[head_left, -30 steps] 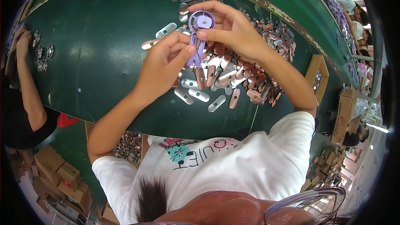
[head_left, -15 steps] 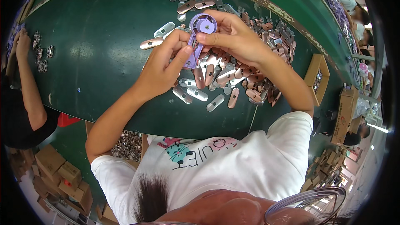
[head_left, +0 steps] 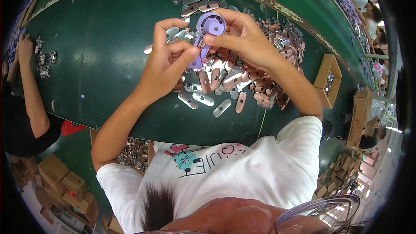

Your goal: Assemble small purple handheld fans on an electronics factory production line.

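Note:
Above the table I hold a purple plastic part [head_left: 215, 25] with a round, cup-like head and a narrow stem. My right hand [head_left: 236, 32] grips the round head, thumb across its front. At the lower end of the stem, my left hand [head_left: 171, 58] pinches with thumb and a bent finger, while its index finger is raised and curled away from the part. Whether a small piece sits under the left fingertips is hidden. Beneath and around both hands lie many oblong metal plates [head_left: 222, 107], silver and rose-coloured, each with a small dark hole.
To the right stands an open cardboard box [head_left: 328, 82] with small metal pieces. Another box of small parts [head_left: 135, 152] is below the table's near edge. At far left a co-worker's arm [head_left: 32, 86] reaches over the table, near several shiny metal rings [head_left: 53, 57].
The left index finger has lifted off and now curls upward, apart from the part. The purple part stays in nearly the same place, with the right hand's grip unchanged.

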A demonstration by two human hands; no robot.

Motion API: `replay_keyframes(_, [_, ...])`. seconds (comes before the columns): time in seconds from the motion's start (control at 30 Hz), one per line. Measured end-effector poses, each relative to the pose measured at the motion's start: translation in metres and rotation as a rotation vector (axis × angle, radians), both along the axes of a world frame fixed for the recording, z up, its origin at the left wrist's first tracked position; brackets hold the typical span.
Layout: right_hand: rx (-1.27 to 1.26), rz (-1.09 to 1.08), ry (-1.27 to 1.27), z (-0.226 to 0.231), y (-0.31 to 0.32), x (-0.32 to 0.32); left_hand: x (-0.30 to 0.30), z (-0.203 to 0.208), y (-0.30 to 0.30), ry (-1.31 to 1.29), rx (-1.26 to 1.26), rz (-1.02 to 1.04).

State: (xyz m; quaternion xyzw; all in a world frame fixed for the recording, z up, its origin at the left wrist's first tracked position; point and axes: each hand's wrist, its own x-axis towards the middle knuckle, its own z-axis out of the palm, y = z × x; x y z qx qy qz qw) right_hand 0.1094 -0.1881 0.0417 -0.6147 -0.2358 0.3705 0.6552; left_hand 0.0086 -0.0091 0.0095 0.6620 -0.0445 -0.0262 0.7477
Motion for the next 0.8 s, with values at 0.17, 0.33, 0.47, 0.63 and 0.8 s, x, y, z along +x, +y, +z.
replay_keyframes(0.17, [0.047,-0.101,0.042,-0.005,-0.002,-0.001,0.007,0.008,0.002,0.301,-0.06,-0.081])
replay_keyframes(0.33, [0.224,-0.138,0.064,-0.031,0.005,0.009,0.002,-0.002,0.0,0.205,0.097,-0.06])
replay_keyframes(0.47, [0.339,-0.13,0.056,-0.025,-0.01,-0.009,0.004,-0.023,0.007,0.129,0.094,-0.12])
replay_keyframes(0.63, [0.29,-0.103,0.119,-0.016,-0.021,-0.027,-0.01,-0.011,-0.001,0.022,0.204,-0.128])
replay_keyframes(0.8, [0.423,-0.07,0.227,-0.012,-0.022,-0.039,-0.013,-0.014,0.011,-0.151,0.212,-0.236])
